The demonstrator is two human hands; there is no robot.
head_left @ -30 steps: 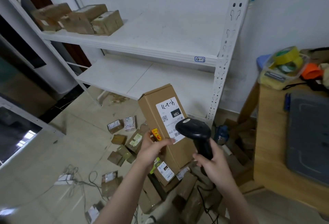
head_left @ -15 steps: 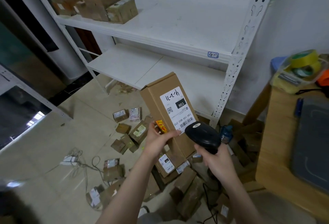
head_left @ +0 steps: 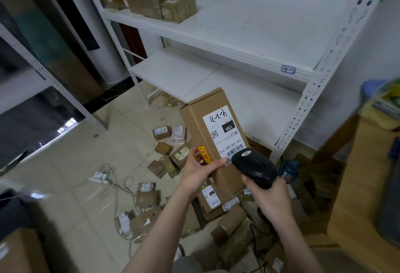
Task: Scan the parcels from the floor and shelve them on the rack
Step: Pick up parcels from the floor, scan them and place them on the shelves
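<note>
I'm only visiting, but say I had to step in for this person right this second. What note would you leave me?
Left hand: grips the long box by its lower end, label toward the camera.
Right hand: grips the black scanner, its head at the label's barcode.
Done: three parcels sit at the left end of the rack, on its upper shelf.
Left: I cannot tell whether this scan has registered. Confirm it, shelve the long box, then scan and shelve the floor parcels, piled and scattered below.
</note>
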